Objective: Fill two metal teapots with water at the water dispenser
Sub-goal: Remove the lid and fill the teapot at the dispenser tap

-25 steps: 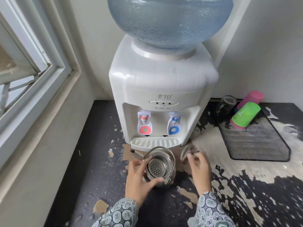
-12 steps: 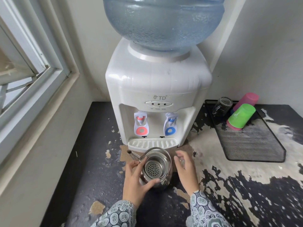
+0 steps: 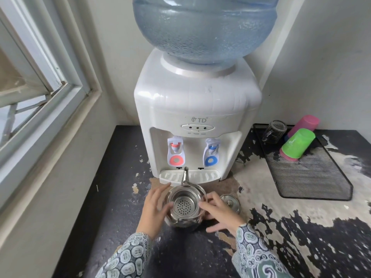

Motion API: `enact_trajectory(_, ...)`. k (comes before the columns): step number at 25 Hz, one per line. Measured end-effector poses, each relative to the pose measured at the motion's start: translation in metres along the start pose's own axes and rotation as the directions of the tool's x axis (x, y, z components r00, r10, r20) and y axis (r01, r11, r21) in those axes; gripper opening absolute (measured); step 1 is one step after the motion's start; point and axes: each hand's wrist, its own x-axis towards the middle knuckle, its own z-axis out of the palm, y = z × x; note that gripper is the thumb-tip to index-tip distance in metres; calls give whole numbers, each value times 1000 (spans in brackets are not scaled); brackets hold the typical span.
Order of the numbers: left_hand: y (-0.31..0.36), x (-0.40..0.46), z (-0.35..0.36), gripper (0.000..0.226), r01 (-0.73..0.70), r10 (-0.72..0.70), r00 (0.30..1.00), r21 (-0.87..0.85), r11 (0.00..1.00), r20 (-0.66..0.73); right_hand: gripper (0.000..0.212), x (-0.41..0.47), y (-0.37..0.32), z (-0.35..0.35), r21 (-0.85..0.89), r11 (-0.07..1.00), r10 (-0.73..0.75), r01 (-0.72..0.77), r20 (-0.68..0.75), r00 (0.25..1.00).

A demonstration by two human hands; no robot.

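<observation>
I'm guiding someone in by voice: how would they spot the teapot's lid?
Start at the white water dispenser on the worn black counter. Just in front of its drip tray both hands cup the open metal teapot. The lid lies on the counter right of it, beside the right hand: a small shiny disc with a knob.

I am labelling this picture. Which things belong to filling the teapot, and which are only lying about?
Job: round metal teapot held between left hand and right hand; its metal lid; white water dispenser.
Lying about: green plastic cup; pink plastic cup; black mesh tray.
</observation>
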Motion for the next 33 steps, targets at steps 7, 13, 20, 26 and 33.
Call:
enact_trajectory(7, -11, -45, 24, 50, 97, -111, 989, -130, 987, -99, 48, -1, 10, 18, 181, 981, -58, 65, -44, 997)
enact_trajectory(13, -21, -40, 15, 122, 114, -96, 987, -143, 983, 127, 44, 1, 18, 36, 265, 963, -1, 41, -148, 989)
enact_trajectory(20, -19, -40, 33, 112, 48, -45, 998, -77, 996, 43, 41, -2, 16, 44, 325, 941, -46, 98, -164, 985)
enact_trajectory(26, -6, 7, -1, 115, -7, 10, 990, -27, 1000, 143, 37, 1, -10, 45, 334, 923, -138, 191, -176, 975)
enact_trajectory(33, 9, 50, -19, 100, 28, -23, 973, -18, 999, 231, 22, 4, -31, 36, 63, 944, -310, 323, -166, 936)
